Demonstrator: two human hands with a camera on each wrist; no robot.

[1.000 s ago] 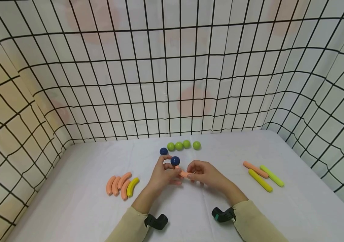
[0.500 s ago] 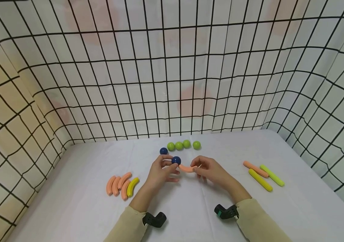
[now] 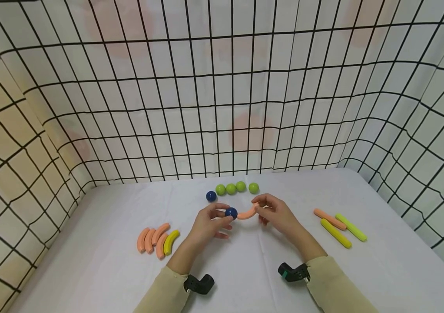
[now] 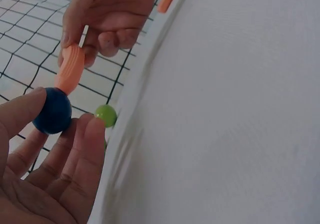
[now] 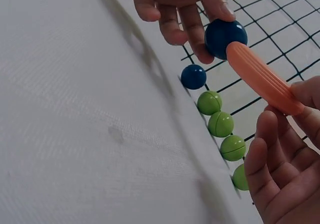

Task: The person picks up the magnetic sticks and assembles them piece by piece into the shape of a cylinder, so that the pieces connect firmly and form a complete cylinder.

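Note:
Between thumb and fingers my left hand [image 3: 208,224] pinches a dark blue ball [image 3: 231,213]. My right hand [image 3: 276,214] pinches the far end of a curved, ribbed orange stick [image 3: 247,213]. The stick's other end meets the ball, as the right wrist view shows with the ball [image 5: 226,38] and the ribbed stick [image 5: 262,77]. Both pieces are held up over the white table. A second blue ball [image 3: 211,196] lies just beyond my left hand, beside a row of several green balls [image 3: 231,188].
Several curved orange pieces [image 3: 149,240] and one curved yellow piece [image 3: 171,241] lie at the left. At the right are straight sticks: orange [image 3: 329,218], yellow [image 3: 336,233] and lime [image 3: 351,227]. A black grid-patterned white sheet [image 3: 222,108] surrounds the white table [image 3: 245,278].
The orange stick has swung from pointing down beside the blue ball to curving up to its right. My right hand has moved up and right with its end; the ball has shifted slightly right.

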